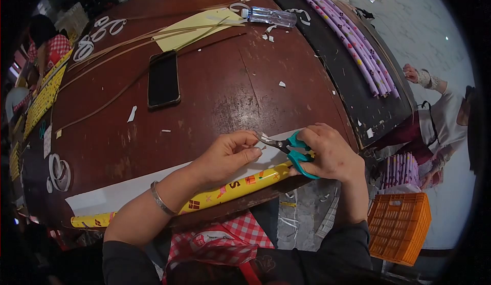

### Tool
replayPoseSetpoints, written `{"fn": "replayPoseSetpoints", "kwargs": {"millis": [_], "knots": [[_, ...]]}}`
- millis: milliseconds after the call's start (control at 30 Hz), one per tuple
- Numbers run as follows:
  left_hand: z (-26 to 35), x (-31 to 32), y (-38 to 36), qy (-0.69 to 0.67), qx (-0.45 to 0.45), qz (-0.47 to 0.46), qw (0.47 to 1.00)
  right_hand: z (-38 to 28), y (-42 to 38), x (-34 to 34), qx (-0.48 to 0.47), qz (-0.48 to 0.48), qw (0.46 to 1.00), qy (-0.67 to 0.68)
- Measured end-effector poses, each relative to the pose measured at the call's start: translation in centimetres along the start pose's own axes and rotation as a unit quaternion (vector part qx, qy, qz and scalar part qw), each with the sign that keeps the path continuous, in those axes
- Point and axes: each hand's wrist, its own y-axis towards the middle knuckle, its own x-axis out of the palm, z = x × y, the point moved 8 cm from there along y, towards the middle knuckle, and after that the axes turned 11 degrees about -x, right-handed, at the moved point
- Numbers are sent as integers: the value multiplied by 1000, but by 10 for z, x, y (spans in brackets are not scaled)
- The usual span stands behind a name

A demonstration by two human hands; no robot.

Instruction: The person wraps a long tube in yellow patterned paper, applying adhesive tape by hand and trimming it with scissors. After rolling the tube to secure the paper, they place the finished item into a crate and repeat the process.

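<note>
My right hand (335, 154) grips scissors with teal handles (303, 166), its fingers in the loops. The scissor blades (271, 140) point left toward my left hand (230, 154). Thumb and fingers of that hand are brought together in a pinch near the blade tips; a small pale piece shows there, too small to name. Beneath both hands lies a sheet of yellow patterned wrapping paper (245, 184), partly rolled along the table's near edge. Its white inner side (110, 197) faces up behind the roll.
A phone (163, 80), yellow paper (192, 29), thin brown strips (110, 93) and a plastic bottle (271, 16) lie on the brown table (215, 101). Purple patterned rolls (353, 44) rest on the black table. An orange crate (400, 227) and another person (434, 113) are at right.
</note>
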Motion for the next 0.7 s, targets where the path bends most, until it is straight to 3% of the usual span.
{"fn": "replayPoseSetpoints", "kwargs": {"millis": [100, 267, 400, 467, 600, 700], "knots": [[3, 2, -1, -7, -7, -3, 1000, 4, -2, 0, 8, -17, 1000, 7], [-5, 2, 0, -29, -13, -15, 999, 36, -1, -22, 78, 104, 989, -68], [-9, 0, 2, -23, -46, -1, 999, 83, 26, -22, 131, 60, 986, -87], [-9, -1, 1, -15, -55, -1, 998, 89, 47, -13, 79, 48, 994, -51], [-4, 0, -1, -14, -39, -1, 999, 86, 79, 6, 96, -47, 994, -34], [-3, -1, -1, -8, -26, 4, 1000, 83, 94, 14, 81, -52, 995, -19]]}}
